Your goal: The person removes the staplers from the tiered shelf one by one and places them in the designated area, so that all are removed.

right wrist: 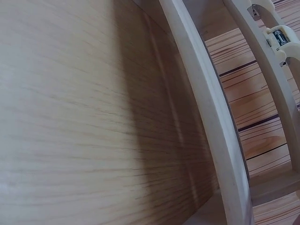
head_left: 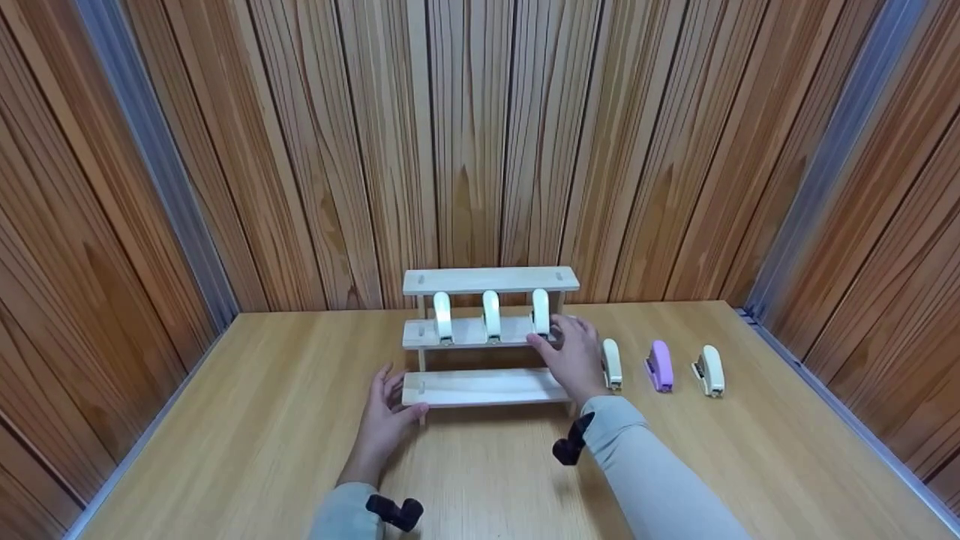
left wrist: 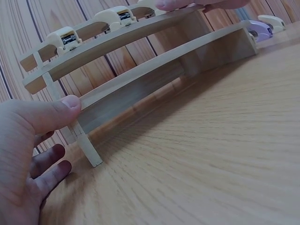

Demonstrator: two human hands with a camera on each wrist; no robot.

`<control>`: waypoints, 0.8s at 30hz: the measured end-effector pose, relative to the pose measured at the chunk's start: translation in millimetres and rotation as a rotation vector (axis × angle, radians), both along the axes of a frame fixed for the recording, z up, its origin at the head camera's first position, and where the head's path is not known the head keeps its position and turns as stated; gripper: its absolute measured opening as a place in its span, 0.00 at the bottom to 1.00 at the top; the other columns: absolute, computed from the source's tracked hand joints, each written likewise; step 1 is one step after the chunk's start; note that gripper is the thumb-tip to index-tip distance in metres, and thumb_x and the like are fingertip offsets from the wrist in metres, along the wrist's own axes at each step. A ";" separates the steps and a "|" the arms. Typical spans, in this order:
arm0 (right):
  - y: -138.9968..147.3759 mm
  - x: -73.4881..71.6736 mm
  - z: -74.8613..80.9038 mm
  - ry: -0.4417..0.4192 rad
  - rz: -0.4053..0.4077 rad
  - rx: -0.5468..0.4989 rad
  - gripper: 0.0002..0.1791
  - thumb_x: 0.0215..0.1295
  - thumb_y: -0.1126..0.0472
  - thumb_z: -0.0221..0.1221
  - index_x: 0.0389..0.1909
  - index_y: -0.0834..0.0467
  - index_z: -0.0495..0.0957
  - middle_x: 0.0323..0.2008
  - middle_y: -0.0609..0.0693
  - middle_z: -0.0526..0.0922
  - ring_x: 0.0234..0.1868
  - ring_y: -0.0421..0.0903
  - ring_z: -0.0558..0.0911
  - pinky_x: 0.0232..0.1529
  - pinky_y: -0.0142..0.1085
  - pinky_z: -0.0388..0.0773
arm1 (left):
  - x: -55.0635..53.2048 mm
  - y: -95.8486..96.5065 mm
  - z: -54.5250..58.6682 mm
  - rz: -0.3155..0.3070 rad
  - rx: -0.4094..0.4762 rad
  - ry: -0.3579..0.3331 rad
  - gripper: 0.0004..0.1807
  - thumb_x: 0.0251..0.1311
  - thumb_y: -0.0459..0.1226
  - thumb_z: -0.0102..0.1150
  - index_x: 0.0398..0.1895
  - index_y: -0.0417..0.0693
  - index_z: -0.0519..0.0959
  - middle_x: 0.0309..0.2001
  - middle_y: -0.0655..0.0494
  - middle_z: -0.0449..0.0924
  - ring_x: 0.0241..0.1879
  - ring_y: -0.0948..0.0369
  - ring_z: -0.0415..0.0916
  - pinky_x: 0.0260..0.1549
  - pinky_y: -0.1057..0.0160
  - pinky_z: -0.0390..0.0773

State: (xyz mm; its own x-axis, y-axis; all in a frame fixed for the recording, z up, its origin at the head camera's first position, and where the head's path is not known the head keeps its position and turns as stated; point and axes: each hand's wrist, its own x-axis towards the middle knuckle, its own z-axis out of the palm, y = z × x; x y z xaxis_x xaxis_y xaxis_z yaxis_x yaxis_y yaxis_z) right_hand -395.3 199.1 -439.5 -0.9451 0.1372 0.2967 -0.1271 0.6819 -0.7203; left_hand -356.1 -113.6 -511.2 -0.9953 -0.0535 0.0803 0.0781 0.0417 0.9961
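Observation:
A three-tier wooden display rack (head_left: 480,388) stands on the table. Three cream staplers are on its middle tier: the left one (head_left: 442,319), the centre one (head_left: 491,316) and the right one (head_left: 540,310). My left hand (head_left: 385,424) grips the left end of the bottom tier. Its thumb (left wrist: 70,104) lies at the front corner; the index fingertip is hidden behind the rack. At the middle tier's right end, my right hand (head_left: 576,358) pinches the base of the right stapler, thumb on its left and fingers on its right. The right wrist view does not show these fingertips.
On the table right of the rack stand a cream stapler (head_left: 613,364), partly behind my right hand, a purple stapler (head_left: 660,365) and another cream stapler (head_left: 709,370). Wood-panelled walls (head_left: 480,150) enclose the back and sides of the table (head_left: 262,420).

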 end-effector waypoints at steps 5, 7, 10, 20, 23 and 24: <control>1.3 1.6 2.0 -0.029 -0.005 -0.023 0.37 0.64 0.35 0.63 0.69 0.51 0.72 0.71 0.56 0.68 0.77 0.59 0.53 0.75 0.61 0.51 | -0.2 0.9 1.1 0.010 -0.002 -0.018 0.55 0.56 0.29 0.72 0.81 0.46 0.45 0.75 0.43 0.63 0.74 0.45 0.58 0.72 0.44 0.61; 2.3 3.1 3.0 -0.039 -0.006 -0.041 0.37 0.63 0.35 0.63 0.68 0.50 0.72 0.71 0.56 0.68 0.77 0.58 0.54 0.75 0.61 0.53 | -0.8 0.8 1.0 0.010 0.006 -0.021 0.56 0.56 0.29 0.72 0.81 0.46 0.45 0.75 0.43 0.63 0.74 0.44 0.58 0.72 0.44 0.61; 4.5 5.8 3.1 -0.048 0.001 -0.053 0.37 0.62 0.34 0.64 0.67 0.48 0.73 0.70 0.55 0.67 0.77 0.58 0.55 0.74 0.61 0.54 | -1.0 0.2 0.4 0.004 0.019 -0.025 0.56 0.56 0.29 0.72 0.81 0.46 0.45 0.75 0.43 0.62 0.74 0.45 0.57 0.72 0.44 0.60; 12.6 13.7 2.5 -0.019 0.064 -0.066 0.36 0.62 0.36 0.65 0.67 0.49 0.74 0.70 0.55 0.69 0.77 0.59 0.54 0.74 0.63 0.51 | -0.5 -0.8 0.9 0.004 -0.002 -0.021 0.55 0.57 0.29 0.71 0.81 0.48 0.44 0.76 0.45 0.61 0.75 0.46 0.57 0.72 0.46 0.62; 15.7 16.5 2.8 -0.014 0.071 -0.051 0.35 0.63 0.37 0.65 0.67 0.50 0.74 0.67 0.53 0.73 0.77 0.58 0.55 0.75 0.62 0.50 | -0.5 -0.2 1.6 -0.001 -0.002 -0.026 0.55 0.57 0.29 0.71 0.81 0.48 0.44 0.76 0.45 0.60 0.75 0.46 0.57 0.71 0.46 0.63; 16.7 17.6 2.9 -0.010 0.078 -0.046 0.36 0.63 0.37 0.65 0.67 0.51 0.74 0.66 0.53 0.75 0.77 0.59 0.55 0.75 0.62 0.49 | -0.5 -0.1 1.8 -0.001 -0.001 -0.027 0.55 0.57 0.29 0.71 0.81 0.48 0.44 0.76 0.45 0.60 0.75 0.46 0.57 0.71 0.46 0.63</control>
